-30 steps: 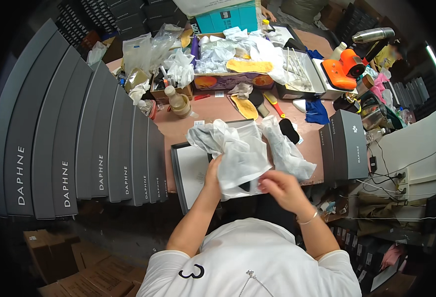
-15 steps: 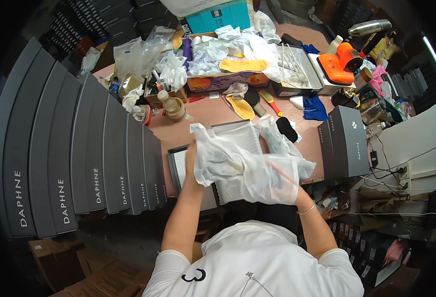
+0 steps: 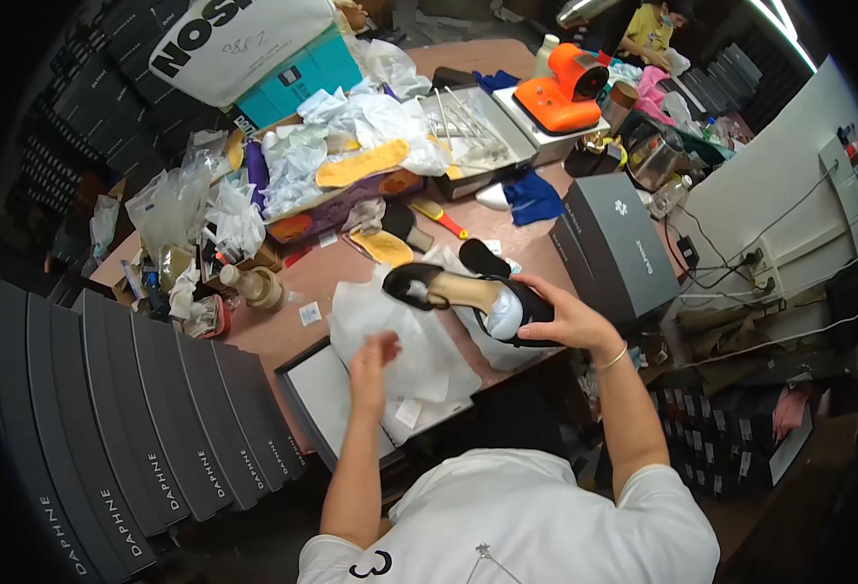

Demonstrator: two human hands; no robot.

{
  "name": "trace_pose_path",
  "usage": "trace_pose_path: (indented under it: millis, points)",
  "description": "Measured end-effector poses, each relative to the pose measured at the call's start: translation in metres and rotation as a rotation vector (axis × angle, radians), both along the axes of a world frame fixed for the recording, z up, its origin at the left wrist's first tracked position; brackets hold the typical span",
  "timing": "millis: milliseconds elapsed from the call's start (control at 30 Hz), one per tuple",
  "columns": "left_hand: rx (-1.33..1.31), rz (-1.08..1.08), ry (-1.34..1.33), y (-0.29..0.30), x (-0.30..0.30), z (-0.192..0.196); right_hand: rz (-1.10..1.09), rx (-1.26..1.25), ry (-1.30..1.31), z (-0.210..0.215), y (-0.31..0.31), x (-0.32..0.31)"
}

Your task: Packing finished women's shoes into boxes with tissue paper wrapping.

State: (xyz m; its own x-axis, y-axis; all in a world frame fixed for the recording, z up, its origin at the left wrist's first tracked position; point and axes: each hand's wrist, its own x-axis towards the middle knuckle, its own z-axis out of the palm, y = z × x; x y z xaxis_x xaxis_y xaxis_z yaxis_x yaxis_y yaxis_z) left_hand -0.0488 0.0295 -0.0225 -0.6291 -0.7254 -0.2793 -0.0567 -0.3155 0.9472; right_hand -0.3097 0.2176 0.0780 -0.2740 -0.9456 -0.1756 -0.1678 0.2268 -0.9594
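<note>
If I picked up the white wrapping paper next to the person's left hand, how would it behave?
The white wrapping paper would probably flop, since it lies in loose, soft creases. It looks thin, so it is likely light for its size. Its edges look delicate too, so a sharp tug might tear it.

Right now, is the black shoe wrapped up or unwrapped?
Unwrapped: the black shoe is bare in the right hand, its tan insole showing. A pale wad sits inside, toward the toe.
</note>
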Motion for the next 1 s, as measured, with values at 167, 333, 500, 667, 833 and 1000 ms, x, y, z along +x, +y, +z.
trace_pose_path:
  millis: [167,333,500,667,833,1000]
  points:
    - [0.599,-0.725,0.079,-0.003,0.027,0.039,0.792,0.093,0.090,0.026,-0.051,0.034]
    - [0.888,-0.165,0.113,0.049,0.069,0.012,0.482,-0.312,0.822,0.008,-0.081,0.091]
    - [0.805,0.205,0.285,0.083,0.079,0.030,0.315,-0.291,0.752,-0.035,-0.066,0.176]
    - [0.750,0.460,0.250,0.104,0.077,0.050,0.328,-0.199,0.660,-0.039,-0.072,0.208]
    - [0.717,0.444,0.277,0.111,0.080,0.029,0.339,-0.187,0.480,-0.046,-0.072,0.209]
    - [0.709,0.427,0.294,0.108,0.085,0.009,0.430,-0.080,0.317,-0.061,-0.087,0.200]
